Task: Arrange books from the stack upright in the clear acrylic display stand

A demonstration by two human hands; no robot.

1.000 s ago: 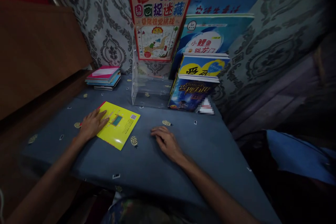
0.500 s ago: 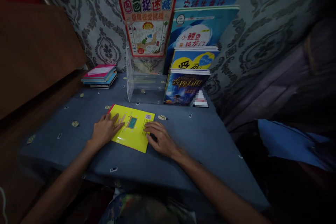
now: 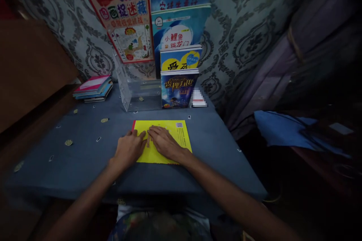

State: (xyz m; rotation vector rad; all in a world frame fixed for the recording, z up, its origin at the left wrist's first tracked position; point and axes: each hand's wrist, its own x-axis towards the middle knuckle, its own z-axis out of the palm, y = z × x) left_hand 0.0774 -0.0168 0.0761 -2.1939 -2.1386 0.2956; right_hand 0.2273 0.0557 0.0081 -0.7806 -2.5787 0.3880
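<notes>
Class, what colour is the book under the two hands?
The book is yellow, with red at its left edge; head view shows it best.

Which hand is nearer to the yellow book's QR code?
Right: the right hand is on the yellow book, left of its QR code; the left hand is farther, at the red edge.

Book [image 3: 181, 138] on table [image 3: 85, 165] — rack [image 3: 123, 88] behind — book stack [image 3: 93, 88] left of rack
</notes>
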